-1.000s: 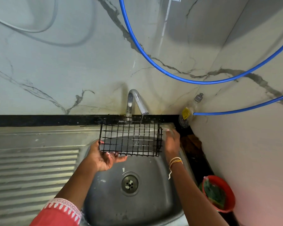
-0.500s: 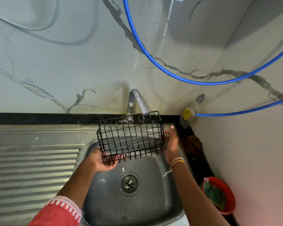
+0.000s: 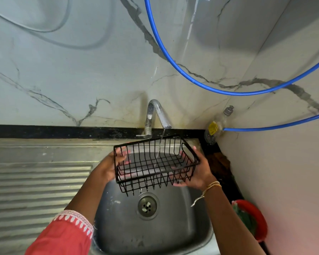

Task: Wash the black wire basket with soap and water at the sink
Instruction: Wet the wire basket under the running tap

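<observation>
Head view: left hand (image 3: 109,168) and right hand (image 3: 195,172) are gripping the black wire basket (image 3: 155,162) by its ends, under the tap (image 3: 157,115), water running through.

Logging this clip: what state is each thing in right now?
Tap: running, thin stream.
Black wire basket: held over the sink, open side up, under the stream.
Left hand: grips the basket's left end.
Right hand: grips its right end.
Sink: drain unplugged.
Bottle: capped, leaning in the corner.

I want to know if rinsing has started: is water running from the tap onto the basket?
Yes, a thin stream falls from the tap into the black wire basket, held over the sink.
</observation>
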